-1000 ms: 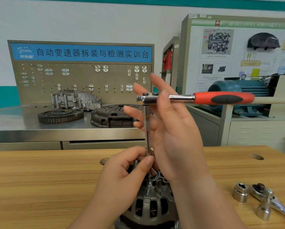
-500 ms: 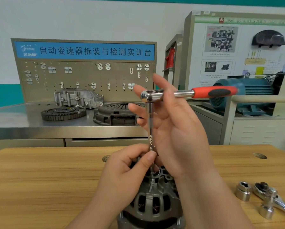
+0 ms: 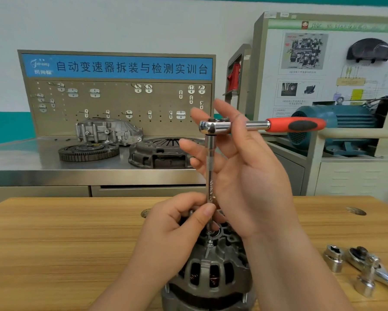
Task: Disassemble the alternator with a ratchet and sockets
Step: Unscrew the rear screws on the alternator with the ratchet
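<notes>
A: Entry one, alternator [image 3: 211, 277]?
B: It is standing on end on the wooden desk [image 3: 53, 243], at the near edge, with copper windings showing through its slots.

A: Entry two, red-handled ratchet [image 3: 262, 125]?
B: It is lying level above the alternator, with the extension bar [image 3: 209, 167] hanging straight down from its head.

A: Hands?
B: The left hand [image 3: 172, 239] is pinching the bar's lower end between thumb and fingers. The right hand [image 3: 251, 176] is keeping its fingers straight and spread, and the ratchet's neck is passing between them.

A: Loose items?
B: Two sockets [image 3: 333, 258] and a second ratchet [image 3: 372, 265] are lying on the desk at right.
</notes>
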`<action>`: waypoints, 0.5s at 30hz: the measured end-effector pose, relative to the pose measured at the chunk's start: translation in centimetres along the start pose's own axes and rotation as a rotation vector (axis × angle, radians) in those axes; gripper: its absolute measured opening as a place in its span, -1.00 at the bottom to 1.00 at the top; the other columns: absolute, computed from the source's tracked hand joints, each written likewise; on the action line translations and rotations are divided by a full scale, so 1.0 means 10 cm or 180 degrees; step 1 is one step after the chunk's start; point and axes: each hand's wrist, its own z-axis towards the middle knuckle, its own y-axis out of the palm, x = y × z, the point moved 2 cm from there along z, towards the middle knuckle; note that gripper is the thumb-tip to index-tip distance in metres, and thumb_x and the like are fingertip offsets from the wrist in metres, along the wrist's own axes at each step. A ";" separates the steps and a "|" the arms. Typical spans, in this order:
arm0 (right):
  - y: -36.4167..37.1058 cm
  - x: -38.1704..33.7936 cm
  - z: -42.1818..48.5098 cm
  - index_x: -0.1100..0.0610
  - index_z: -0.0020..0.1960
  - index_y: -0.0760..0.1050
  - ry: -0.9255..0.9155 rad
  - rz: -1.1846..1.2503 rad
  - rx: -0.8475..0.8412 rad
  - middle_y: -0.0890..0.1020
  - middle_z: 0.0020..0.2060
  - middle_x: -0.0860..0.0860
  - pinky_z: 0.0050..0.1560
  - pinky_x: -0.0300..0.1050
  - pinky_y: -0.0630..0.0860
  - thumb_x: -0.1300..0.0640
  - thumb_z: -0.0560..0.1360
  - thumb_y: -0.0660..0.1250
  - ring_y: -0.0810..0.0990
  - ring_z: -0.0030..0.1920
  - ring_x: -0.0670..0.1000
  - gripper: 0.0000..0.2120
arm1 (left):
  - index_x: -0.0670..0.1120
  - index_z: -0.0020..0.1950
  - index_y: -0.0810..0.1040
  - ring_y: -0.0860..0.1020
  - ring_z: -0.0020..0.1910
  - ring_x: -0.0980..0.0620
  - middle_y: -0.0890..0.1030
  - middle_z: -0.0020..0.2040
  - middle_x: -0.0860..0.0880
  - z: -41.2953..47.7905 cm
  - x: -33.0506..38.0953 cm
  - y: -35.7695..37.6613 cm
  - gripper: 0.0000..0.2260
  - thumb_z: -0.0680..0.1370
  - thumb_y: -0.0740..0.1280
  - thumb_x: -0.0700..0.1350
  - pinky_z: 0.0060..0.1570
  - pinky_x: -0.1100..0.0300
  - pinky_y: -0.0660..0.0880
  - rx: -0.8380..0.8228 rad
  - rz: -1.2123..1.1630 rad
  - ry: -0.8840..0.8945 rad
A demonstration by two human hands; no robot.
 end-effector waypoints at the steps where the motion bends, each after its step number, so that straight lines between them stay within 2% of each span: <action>1: 0.01 -0.01 -0.01 0.01 0.14 0.53 -0.0110 -0.0119 0.0026 0.70 0.04 0.00 -0.12 -0.17 0.55 -0.02 0.48 0.24 0.69 -0.13 0.05 -0.72 | 0.08 -0.11 0.66 0.65 -0.25 0.08 0.70 -0.26 0.02 0.00 -0.01 0.00 -0.87 0.44 0.35 0.05 -0.17 0.32 0.53 0.0031 -0.0020 -0.0034; 3: 0.01 -0.02 -0.03 -0.03 0.06 0.60 -0.0471 -0.0533 0.0105 0.70 0.02 -0.01 -0.04 -0.17 0.56 0.08 0.52 0.31 0.68 -0.10 0.04 -0.85 | 0.06 -0.13 0.66 0.66 -0.26 0.08 0.70 -0.27 0.02 0.01 -0.02 0.00 -0.89 0.44 0.34 -0.03 -0.19 0.32 0.54 0.0078 -0.0050 -0.0117; 5: 0.01 -0.02 -0.05 -0.07 0.02 0.64 -0.0696 -0.0853 0.0132 0.69 0.00 -0.07 0.03 -0.15 0.53 0.13 0.50 0.30 0.66 -0.03 0.03 -0.81 | 0.07 -0.12 0.66 0.66 -0.26 0.10 0.70 -0.27 0.04 0.01 -0.01 0.01 -0.87 0.45 0.32 -0.04 -0.20 0.35 0.53 0.0098 -0.0034 -0.0120; 9: 0.05 0.02 -0.03 -0.08 0.14 0.56 -0.0210 -0.0211 -0.0016 0.68 0.09 -0.07 -0.10 -0.20 0.57 -0.01 0.54 0.26 0.69 -0.09 0.02 -0.79 | 0.09 -0.11 0.65 0.60 -0.30 0.23 0.68 -0.29 0.11 0.01 0.01 0.01 -0.90 0.45 0.34 -0.03 -0.24 0.43 0.46 0.0087 -0.0016 -0.0025; 10: 0.03 0.02 -0.02 -0.05 0.19 0.53 -0.0075 -0.0025 -0.0022 0.69 0.10 -0.06 -0.12 -0.19 0.58 -0.05 0.52 0.23 0.70 -0.12 0.03 -0.72 | 0.09 -0.10 0.65 0.60 -0.30 0.25 0.67 -0.29 0.11 0.01 0.02 0.01 -0.91 0.45 0.35 0.00 -0.23 0.43 0.46 0.0063 -0.0017 -0.0008; 12: -0.01 0.00 0.00 0.02 0.24 0.46 0.0110 0.0248 -0.0018 0.70 0.07 -0.02 -0.14 -0.16 0.60 -0.08 0.46 0.17 0.71 -0.18 0.05 -0.60 | 0.08 -0.07 0.65 0.61 -0.26 0.19 0.68 -0.27 0.07 0.00 0.02 0.01 -0.82 0.45 0.31 0.10 -0.18 0.36 0.49 -0.0019 0.0058 0.0051; 15: -0.03 -0.01 0.00 0.04 0.23 0.46 0.0177 0.0262 -0.0022 0.70 0.06 0.00 -0.16 -0.15 0.60 -0.08 0.47 0.16 0.71 -0.19 0.05 -0.61 | 0.09 -0.07 0.65 0.65 -0.23 0.08 0.69 -0.25 0.02 0.00 0.02 0.00 -0.82 0.44 0.32 0.10 -0.12 0.22 0.56 -0.0088 0.0145 0.0024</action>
